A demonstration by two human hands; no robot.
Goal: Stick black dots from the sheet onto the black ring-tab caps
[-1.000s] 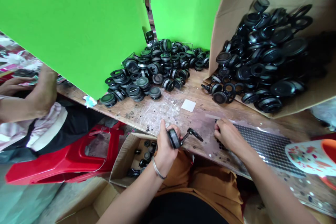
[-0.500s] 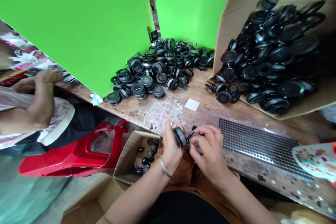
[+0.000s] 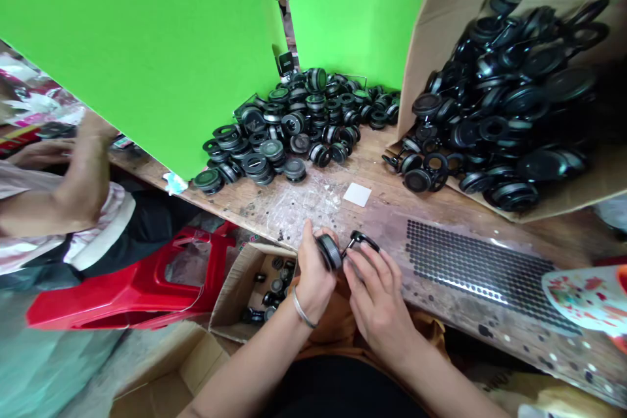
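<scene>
Wrapped round the thick disc base of a black folding ring mount [image 3: 331, 253] is my left hand [image 3: 314, 269], which has a silver bangle at the wrist. A short arm joins this base to a black ring [image 3: 365, 240], tilted out to the right. My right hand [image 3: 375, 284] has its fingers closed at the ring and arm; the exact fingertip contact is partly hidden. Both hands are just off the table's front edge. Beyond them a white square card [image 3: 357, 194] lies flat on the wooden table [image 3: 379, 163].
Many similar folded mounts [image 3: 294, 124] are heaped at the back. To the right, a tipped cardboard box [image 3: 416, 59] spills more. A sheet of black dots [image 3: 480, 274] lies near a patterned container [image 3: 582, 297]. Green panels [image 3: 147, 32] stand behind; another person's arm [image 3: 85, 176] shows left, by a red stool [image 3: 122, 281].
My right hand has shifted slightly left, and its fingers are now straighter against the ring. The ring shows more plainly, swung up from the base. My left hand keeps its hold.
</scene>
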